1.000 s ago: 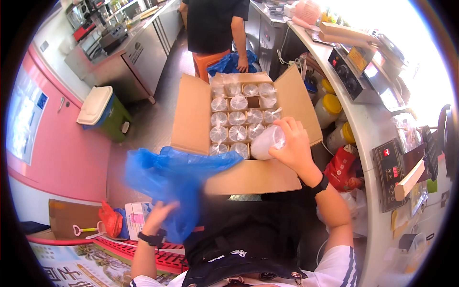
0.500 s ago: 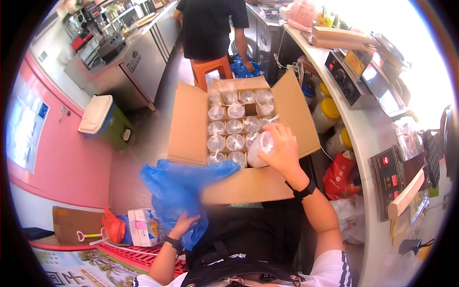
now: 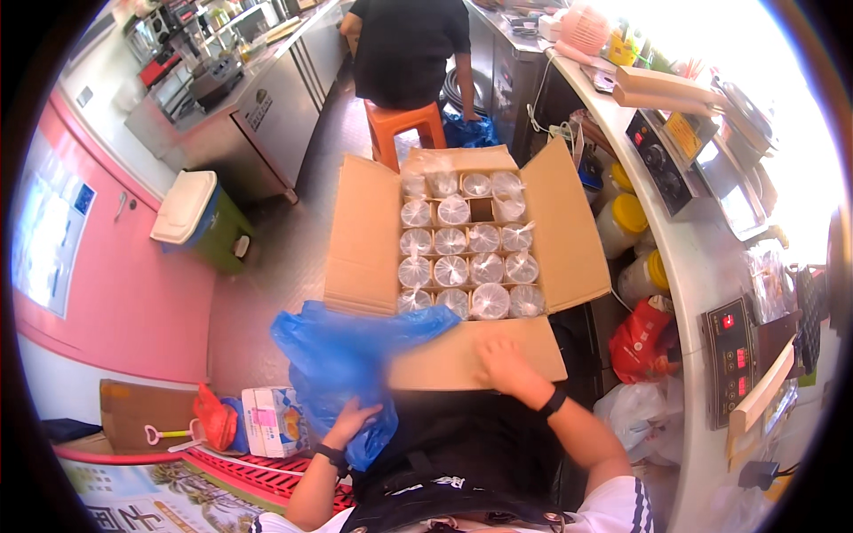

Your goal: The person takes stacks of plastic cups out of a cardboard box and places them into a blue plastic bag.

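An opened cardboard box [image 3: 362,240] stands before me, its flaps spread and its dividers holding rows of clear plastic-wrapped cylinders [image 3: 490,301]. One divider cell [image 3: 481,210], in the second row from the far side, shows dark with no wrapped top in it. My right hand [image 3: 505,362] is over the box's near flap, holding nothing, its fingers loosely bent and apart. My left hand [image 3: 355,421] is closed on a crumpled blue plastic bag [image 3: 329,355], which spreads up over the box's near left corner. Its fingertips are partly sunk in the bag's folds.
Beyond the box another person [image 3: 410,53] sits on an orange stool [image 3: 402,129], a hand by another blue bag [image 3: 471,131]. To the left stand a green bin [image 3: 211,226] and a pink door [image 3: 115,266]. A counter [image 3: 653,258] with cookers runs along the right, yellow-lidded jars [image 3: 629,213] below.
My right hand has let go of a wrapped cylinder, now upright in the box's near row, and drawn back toward me over the flap. The left hand still grips the blue bag.
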A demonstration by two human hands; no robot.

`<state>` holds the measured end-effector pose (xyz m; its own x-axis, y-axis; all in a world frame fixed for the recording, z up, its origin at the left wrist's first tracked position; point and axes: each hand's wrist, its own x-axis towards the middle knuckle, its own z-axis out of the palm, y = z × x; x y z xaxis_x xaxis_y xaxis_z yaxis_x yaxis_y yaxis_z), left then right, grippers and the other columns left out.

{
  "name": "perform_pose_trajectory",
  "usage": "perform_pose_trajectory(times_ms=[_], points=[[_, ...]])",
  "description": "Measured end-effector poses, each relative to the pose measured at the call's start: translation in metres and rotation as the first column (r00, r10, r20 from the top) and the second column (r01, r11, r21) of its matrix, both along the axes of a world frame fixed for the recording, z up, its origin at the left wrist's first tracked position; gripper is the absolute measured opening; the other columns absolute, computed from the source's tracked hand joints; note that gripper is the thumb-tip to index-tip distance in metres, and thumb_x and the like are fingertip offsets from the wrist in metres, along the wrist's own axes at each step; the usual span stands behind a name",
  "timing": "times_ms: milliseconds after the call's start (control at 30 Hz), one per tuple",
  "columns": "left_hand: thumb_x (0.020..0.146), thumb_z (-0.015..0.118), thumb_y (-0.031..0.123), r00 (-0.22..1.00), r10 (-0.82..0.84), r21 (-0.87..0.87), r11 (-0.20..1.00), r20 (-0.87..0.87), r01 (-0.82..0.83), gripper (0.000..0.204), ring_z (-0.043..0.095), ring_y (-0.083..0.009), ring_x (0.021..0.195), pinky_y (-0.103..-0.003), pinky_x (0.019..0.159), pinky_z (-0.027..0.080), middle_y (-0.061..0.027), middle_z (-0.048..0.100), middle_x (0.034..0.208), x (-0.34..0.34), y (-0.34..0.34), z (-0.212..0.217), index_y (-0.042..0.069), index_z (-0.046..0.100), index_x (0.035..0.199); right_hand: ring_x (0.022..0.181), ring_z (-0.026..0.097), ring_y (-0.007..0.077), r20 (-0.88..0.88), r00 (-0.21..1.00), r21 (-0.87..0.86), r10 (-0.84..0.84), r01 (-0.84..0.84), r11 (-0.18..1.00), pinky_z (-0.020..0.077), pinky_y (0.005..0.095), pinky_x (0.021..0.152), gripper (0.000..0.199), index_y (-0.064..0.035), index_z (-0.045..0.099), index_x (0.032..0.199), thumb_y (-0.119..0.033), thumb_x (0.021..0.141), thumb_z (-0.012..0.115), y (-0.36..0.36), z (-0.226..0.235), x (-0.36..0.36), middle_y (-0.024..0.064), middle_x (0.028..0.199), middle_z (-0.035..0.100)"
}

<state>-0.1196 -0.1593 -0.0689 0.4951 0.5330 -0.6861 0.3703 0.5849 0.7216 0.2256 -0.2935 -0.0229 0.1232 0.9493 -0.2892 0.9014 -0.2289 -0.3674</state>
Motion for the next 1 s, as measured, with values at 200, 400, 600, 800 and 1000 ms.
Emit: perform_pose_trajectory(times_ms=[200,400,600,800,1000], points=[[0.082,0.065,0.014,1.000,-0.006,-0.058,0.998,0.008,0.006,0.038,0.063,-0.0259,0.073,-0.041,0.062,0.055,-0.0137,0.059,0.092,0.000,0.004,0.006,-0.001,0.045,0.111,0.131,0.026,0.0379,0.120,0.993,0.149,0.004,-0.022,0.989,0.0202,0.0559,0.105,0.078,-0.0123,0.035,0.138,-0.030,0.071,0.071,-0.038,0.000,-0.048,0.0174,0.142,0.031],[0.081,0.067,0.017,0.999,-0.018,-0.017,1.000,-0.048,0.017,0.035,0.058,-0.0133,0.081,-0.024,0.067,0.048,-0.0058,0.060,0.095,0.012,-0.001,0.027,0.004,0.050,0.109,0.132,0.025,0.0368,0.143,0.989,0.206,-0.025,-0.005,0.978,0.0186,0.0569,0.106,0.081,-0.0171,0.033,0.139,-0.016,0.067,0.069,-0.036,-0.018,-0.043,0.0137,0.144,0.028],[0.082,0.066,0.016,0.998,-0.009,0.037,0.999,-0.063,0.011,0.035,0.061,-0.0189,0.078,-0.031,0.065,0.052,-0.0096,0.060,0.094,0.011,-0.003,0.025,0.002,0.048,0.109,0.132,0.024,0.0368,0.152,0.988,0.211,-0.028,-0.005,0.978,0.0180,0.0569,0.106,0.081,-0.0169,0.032,0.140,-0.010,0.067,0.067,-0.034,-0.018,-0.045,0.0135,0.144,0.027],[0.082,0.065,0.014,1.000,-0.007,-0.031,0.999,0.011,0.007,0.038,0.063,-0.0310,0.071,-0.047,0.057,0.055,-0.0168,0.058,0.090,0.004,0.002,0.008,-0.001,0.043,0.109,0.133,0.023,0.0362,0.172,0.985,0.184,-0.028,-0.004,0.983,0.0173,0.0568,0.106,0.083,-0.0181,0.031,0.140,-0.012,0.066,0.069,-0.033,-0.018,-0.045,0.0130,0.145,0.026],[0.082,0.065,0.014,1.000,-0.012,-0.033,0.999,0.016,0.013,0.038,0.063,-0.0287,0.073,-0.044,0.059,0.055,-0.0154,0.058,0.092,0.006,0.002,0.011,0.000,0.043,0.109,0.134,0.022,0.0358,0.162,0.986,0.173,-0.030,0.002,0.985,0.0169,0.0569,0.107,0.084,-0.0185,0.031,0.140,-0.013,0.066,0.070,-0.033,-0.017,-0.044,0.0126,0.145,0.026]])
